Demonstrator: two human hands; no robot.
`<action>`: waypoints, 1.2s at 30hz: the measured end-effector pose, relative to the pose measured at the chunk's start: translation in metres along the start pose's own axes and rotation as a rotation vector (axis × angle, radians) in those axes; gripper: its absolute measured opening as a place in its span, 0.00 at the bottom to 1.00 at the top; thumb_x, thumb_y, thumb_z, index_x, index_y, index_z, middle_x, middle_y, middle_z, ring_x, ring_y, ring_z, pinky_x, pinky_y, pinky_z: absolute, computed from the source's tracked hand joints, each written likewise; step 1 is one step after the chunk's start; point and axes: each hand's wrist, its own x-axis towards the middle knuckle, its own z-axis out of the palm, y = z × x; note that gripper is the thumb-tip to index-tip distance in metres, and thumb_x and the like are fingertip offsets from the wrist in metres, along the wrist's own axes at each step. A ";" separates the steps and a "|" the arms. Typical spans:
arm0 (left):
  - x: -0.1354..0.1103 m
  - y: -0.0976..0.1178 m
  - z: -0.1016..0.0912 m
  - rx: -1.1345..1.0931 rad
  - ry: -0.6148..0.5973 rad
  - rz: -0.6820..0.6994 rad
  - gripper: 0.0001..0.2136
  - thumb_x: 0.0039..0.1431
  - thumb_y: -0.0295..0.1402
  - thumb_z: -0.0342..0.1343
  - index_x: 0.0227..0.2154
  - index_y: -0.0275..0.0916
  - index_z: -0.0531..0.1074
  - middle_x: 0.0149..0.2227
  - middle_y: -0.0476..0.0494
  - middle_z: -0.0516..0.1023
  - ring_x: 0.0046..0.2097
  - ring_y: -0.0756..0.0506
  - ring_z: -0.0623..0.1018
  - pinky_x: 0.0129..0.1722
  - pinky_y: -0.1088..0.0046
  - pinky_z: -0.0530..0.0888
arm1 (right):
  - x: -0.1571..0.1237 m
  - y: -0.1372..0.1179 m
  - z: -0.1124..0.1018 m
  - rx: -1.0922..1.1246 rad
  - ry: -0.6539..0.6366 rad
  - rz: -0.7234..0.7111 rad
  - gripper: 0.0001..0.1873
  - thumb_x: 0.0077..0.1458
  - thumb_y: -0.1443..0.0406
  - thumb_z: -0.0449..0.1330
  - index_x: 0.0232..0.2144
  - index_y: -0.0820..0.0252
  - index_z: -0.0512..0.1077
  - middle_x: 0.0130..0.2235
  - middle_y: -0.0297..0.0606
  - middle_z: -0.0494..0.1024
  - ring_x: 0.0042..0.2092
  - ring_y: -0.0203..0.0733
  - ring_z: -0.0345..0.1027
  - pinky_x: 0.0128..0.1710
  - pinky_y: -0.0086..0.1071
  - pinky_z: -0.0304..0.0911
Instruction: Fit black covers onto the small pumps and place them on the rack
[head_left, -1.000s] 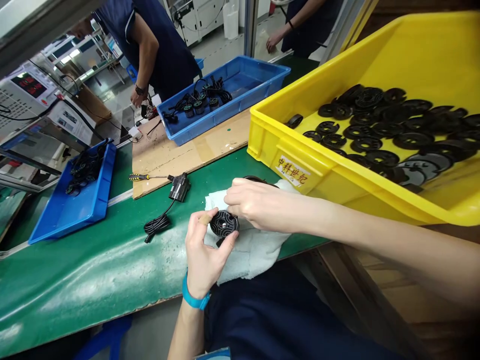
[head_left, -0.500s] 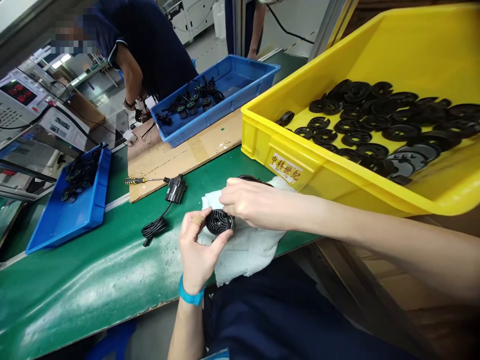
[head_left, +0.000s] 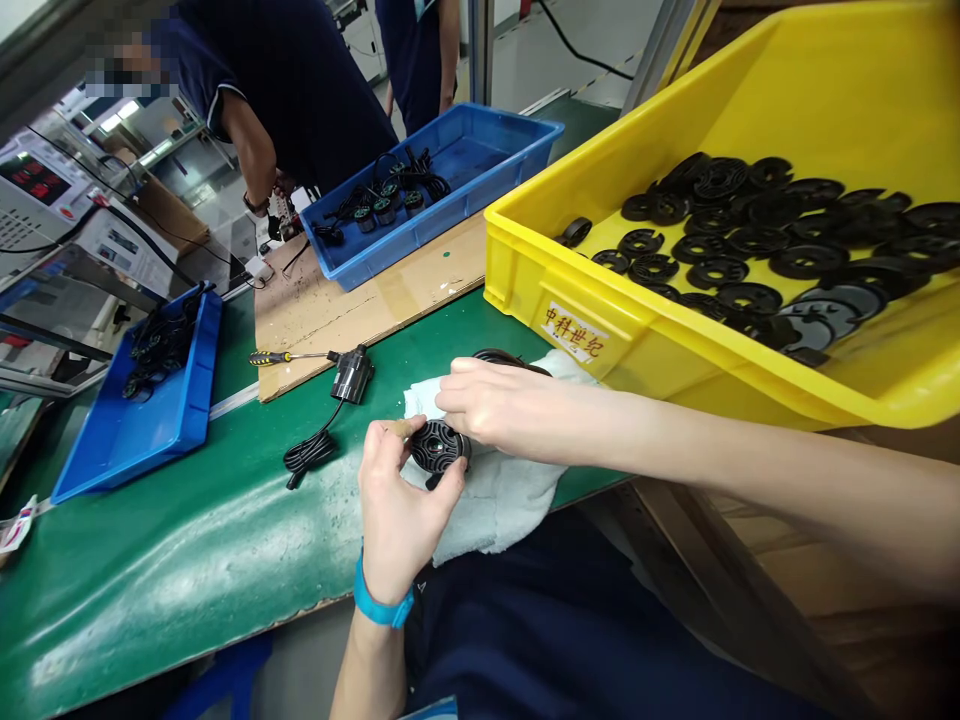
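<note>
My left hand (head_left: 405, 500), a blue band at its wrist, grips a round black part (head_left: 436, 447) with a swirl-patterned slotted face. Thumb and fingers pinch its rim from opposite sides, and the face is turned up toward me. At the part's upper right edge, my right hand (head_left: 499, 405) is closed with curled fingers; whatever lies in its fingertips is hidden. Beneath both hands spreads a pale cloth (head_left: 499, 505). Black cable (head_left: 504, 357) shows just behind my right hand.
A yellow bin (head_left: 637, 340) of black discs stands right. Two blue trays (head_left: 442, 232) (head_left: 142, 455) hold corded parts. A screwdriver (head_left: 271, 358), a black cylindrical unit (head_left: 352, 375) and coiled cord (head_left: 310, 455) lie ahead-left. A co-worker (head_left: 292, 90) bends over beyond the bench.
The round black part has tilted slightly in my left hand, showing more of its face. My right hand stays almost in place. A person in the background has moved left.
</note>
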 end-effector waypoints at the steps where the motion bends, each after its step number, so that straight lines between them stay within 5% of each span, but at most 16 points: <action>1: 0.001 0.001 0.000 0.026 0.012 0.008 0.17 0.52 0.30 0.67 0.46 0.41 0.74 0.43 0.42 0.73 0.48 0.41 0.76 0.45 0.64 0.78 | 0.001 0.000 -0.001 -0.019 0.002 -0.002 0.14 0.62 0.76 0.55 0.27 0.61 0.75 0.33 0.40 0.73 0.37 0.46 0.60 0.41 0.40 0.52; 5: 0.005 0.002 -0.001 0.126 0.045 0.051 0.15 0.51 0.30 0.67 0.44 0.40 0.75 0.40 0.44 0.73 0.45 0.41 0.76 0.46 0.62 0.77 | 0.003 0.001 -0.006 -0.075 -0.033 -0.003 0.14 0.61 0.79 0.55 0.27 0.62 0.74 0.33 0.39 0.72 0.38 0.45 0.60 0.42 0.40 0.51; 20: 0.012 -0.008 -0.006 -0.066 -0.022 -0.012 0.20 0.50 0.36 0.72 0.46 0.41 0.78 0.42 0.43 0.76 0.46 0.42 0.79 0.45 0.64 0.80 | 0.000 0.007 -0.005 -0.018 0.008 -0.016 0.14 0.64 0.76 0.57 0.26 0.65 0.75 0.31 0.39 0.71 0.35 0.42 0.57 0.40 0.38 0.47; 22: 0.012 -0.011 -0.016 -0.202 0.105 -0.062 0.20 0.50 0.37 0.72 0.46 0.41 0.78 0.44 0.43 0.77 0.47 0.43 0.80 0.45 0.66 0.81 | -0.001 0.010 -0.003 0.022 0.017 -0.017 0.15 0.65 0.75 0.55 0.26 0.65 0.75 0.31 0.39 0.71 0.35 0.42 0.57 0.39 0.38 0.47; 27: 0.008 -0.027 -0.041 -0.457 0.751 -0.055 0.19 0.56 0.38 0.67 0.50 0.42 0.74 0.45 0.45 0.77 0.41 0.46 0.82 0.40 0.65 0.83 | -0.009 0.015 0.002 0.079 0.034 -0.016 0.21 0.69 0.75 0.47 0.28 0.63 0.74 0.30 0.38 0.69 0.33 0.43 0.55 0.38 0.38 0.49; 29: 0.003 -0.035 -0.041 -0.469 0.829 -0.061 0.19 0.55 0.38 0.67 0.49 0.41 0.75 0.45 0.45 0.76 0.40 0.46 0.82 0.38 0.67 0.83 | -0.010 0.017 0.003 0.073 0.030 -0.030 0.21 0.68 0.75 0.46 0.29 0.63 0.75 0.29 0.38 0.67 0.34 0.43 0.55 0.38 0.39 0.50; 36: -0.013 -0.043 -0.017 -0.213 0.570 -0.080 0.23 0.52 0.37 0.70 0.51 0.39 0.75 0.47 0.42 0.72 0.49 0.44 0.79 0.48 0.66 0.80 | -0.007 0.019 0.003 0.057 0.021 -0.055 0.17 0.70 0.73 0.47 0.37 0.65 0.76 0.29 0.38 0.67 0.34 0.44 0.57 0.38 0.40 0.54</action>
